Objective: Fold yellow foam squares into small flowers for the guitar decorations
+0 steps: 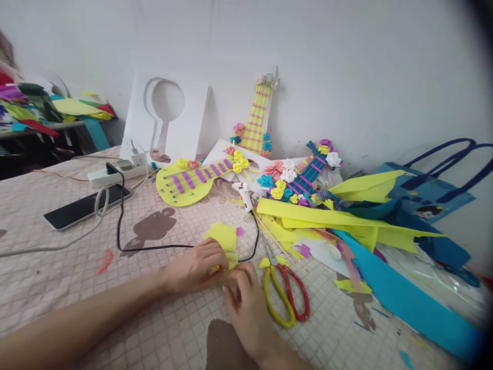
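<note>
While red-and-yellow-handled scissors (284, 295) lie just right of the right hand (248, 308) and a black cable (154, 248) crosses beyond the left hand (206, 262), bare tablecloth (154, 329) opens near left. Both curl inward, fingertips close beside yellow paper (232, 260); pinching, I cannot tell.

The yellow scrap (232, 260) looks like thin, matt paper. The scissors (283, 294) have smooth, plastic-looking handles and metal blades. The phone (82, 209) is glossy black, the glue gun (243, 195) smooth white plastic, the upright board (196, 115) matt and foam-like.
</note>
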`<action>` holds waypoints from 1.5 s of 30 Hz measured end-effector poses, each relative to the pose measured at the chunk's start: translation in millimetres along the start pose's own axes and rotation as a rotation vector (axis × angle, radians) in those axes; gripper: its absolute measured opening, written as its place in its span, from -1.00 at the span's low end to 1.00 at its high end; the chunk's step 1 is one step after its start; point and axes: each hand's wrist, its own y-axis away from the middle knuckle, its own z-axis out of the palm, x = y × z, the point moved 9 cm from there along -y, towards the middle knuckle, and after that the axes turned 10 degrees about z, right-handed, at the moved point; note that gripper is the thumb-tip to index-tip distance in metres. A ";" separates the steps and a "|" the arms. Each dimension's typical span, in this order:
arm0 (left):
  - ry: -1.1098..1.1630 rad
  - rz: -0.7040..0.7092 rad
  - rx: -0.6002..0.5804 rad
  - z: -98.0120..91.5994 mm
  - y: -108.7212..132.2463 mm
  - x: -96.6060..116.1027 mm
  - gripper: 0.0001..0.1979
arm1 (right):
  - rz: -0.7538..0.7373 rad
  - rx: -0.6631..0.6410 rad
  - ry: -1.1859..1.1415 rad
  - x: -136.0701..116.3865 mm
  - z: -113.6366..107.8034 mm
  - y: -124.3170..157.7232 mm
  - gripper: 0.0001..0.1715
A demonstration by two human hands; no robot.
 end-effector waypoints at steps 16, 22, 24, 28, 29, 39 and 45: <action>-0.005 0.040 0.013 9.7 -0.1 1.9 -0.89 | -0.043 -0.089 -0.055 -6.2 7.7 0.8 -0.83; 0.070 -0.014 0.103 4.9 2.9 0.0 -0.77 | 0.046 -0.010 -0.155 7.7 3.8 3.9 -0.76; 0.067 -0.028 0.115 3.5 3.6 -0.5 -0.75 | 0.062 0.017 -0.165 8.8 1.8 3.4 -0.57; 0.052 -0.019 0.132 0.5 3.3 1.0 -0.80 | 0.106 -0.033 -0.182 11.5 5.3 0.2 -0.47; 0.052 -0.020 0.125 0.7 2.8 0.9 -0.82 | 0.120 -0.057 -0.193 13.4 7.4 -0.6 -0.51; 0.044 -0.015 -0.017 8.6 2.5 -3.4 -0.87 | 0.146 -0.003 -0.182 24.9 4.4 -1.5 -0.66; 0.125 -0.003 -0.098 13.3 1.5 -2.3 -0.90 | 0.199 -0.082 -0.200 28.0 10.4 -0.4 -0.73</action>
